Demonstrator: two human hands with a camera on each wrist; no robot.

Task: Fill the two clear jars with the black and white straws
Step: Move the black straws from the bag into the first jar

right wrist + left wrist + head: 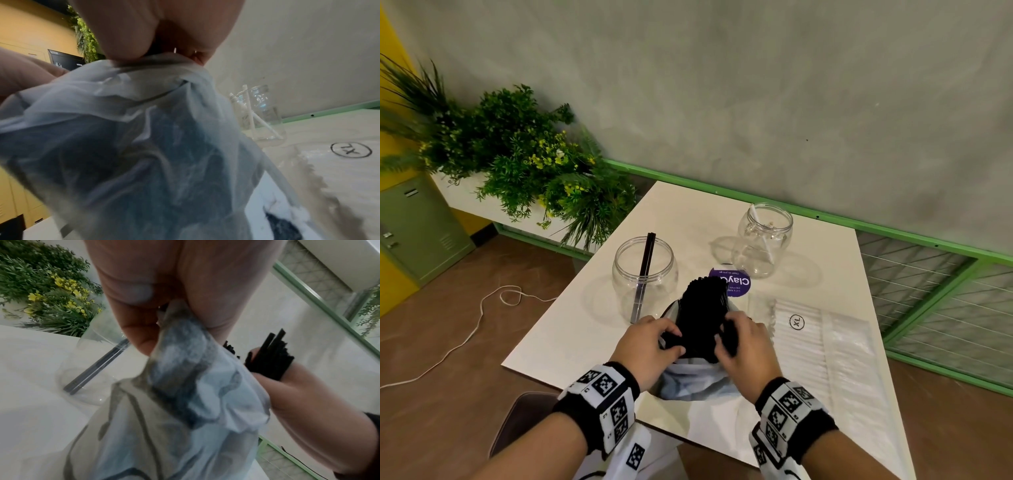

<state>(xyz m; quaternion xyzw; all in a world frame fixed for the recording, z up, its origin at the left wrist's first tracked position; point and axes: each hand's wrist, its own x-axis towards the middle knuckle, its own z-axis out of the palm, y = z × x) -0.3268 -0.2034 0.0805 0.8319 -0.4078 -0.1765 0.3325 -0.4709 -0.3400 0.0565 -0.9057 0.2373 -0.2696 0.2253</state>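
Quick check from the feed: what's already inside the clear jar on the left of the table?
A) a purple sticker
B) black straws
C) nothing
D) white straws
B: a couple of thin black straws lean inside the left clear plastic jar, their tops poking past the rim.

The bundle of straws [705, 308] is showing solid black, poking out of a thin bag [697, 378] that is looking milky white with a grey-blue cast. The left jar [643, 277] is showing clear, with black straws [645, 263] in it; the right jar [765, 240] is showing clear too, with white straws [762, 229]. The packet [822, 346] of white straws is carrying a black circled "XL" mark. A round sticker [734, 282] is showing purple with white lettering. The worktop [585, 329] is looking off-white. Both wristbands [602, 394] are showing black with white panels of black square codes. The plants [517, 154] are showing green with yellow flowers, and the rail [893, 231] is looking pale green.
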